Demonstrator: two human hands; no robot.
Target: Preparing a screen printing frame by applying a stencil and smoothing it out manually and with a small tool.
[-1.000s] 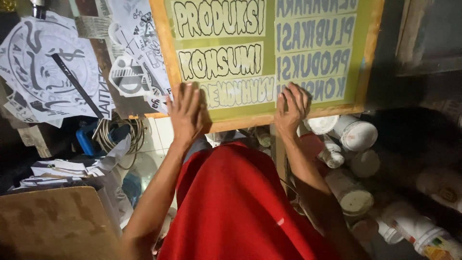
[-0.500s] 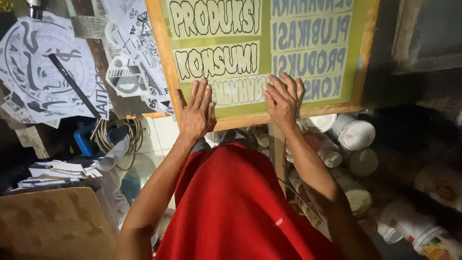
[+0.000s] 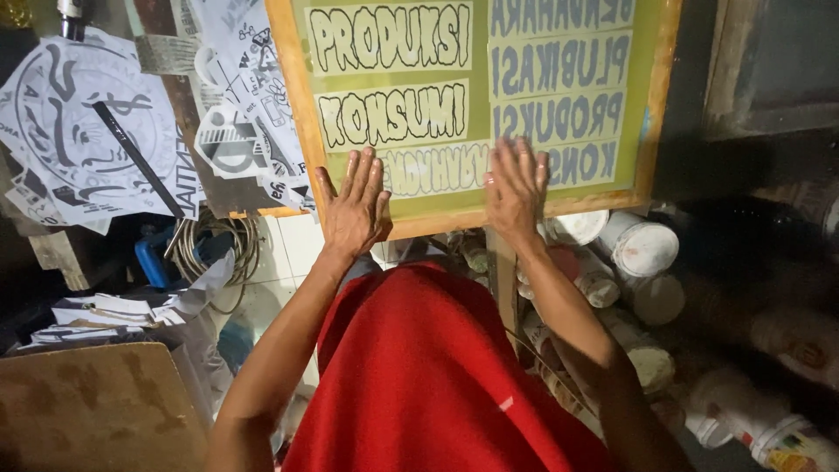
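Left hand: the left hand lies flat, fingers spread wide, palm down on the lower part of a screen-printing frame, its heel over the wooden bottom rail; it grips nothing.
Right hand: the right hand lies flat too, fingers open and slightly fanned, on the green mesh just above the same rail, well apart from the left; it holds nothing.
Frame: wooden, orange-brown, stretched with yellow-green mesh carrying blocks of bold lettering, some of it mirrored; it fills the top centre of the view, and its bottom edge runs between both wrists.
Clothing: a red garment covers the person's front below the frame.
Left of frame: black-and-white printed sheets overlap one another, a dark stick lying across them; below sit a coil of cable and a brown board.
Right of frame: white tubs and bottles are stacked on their sides in the shadow beneath.
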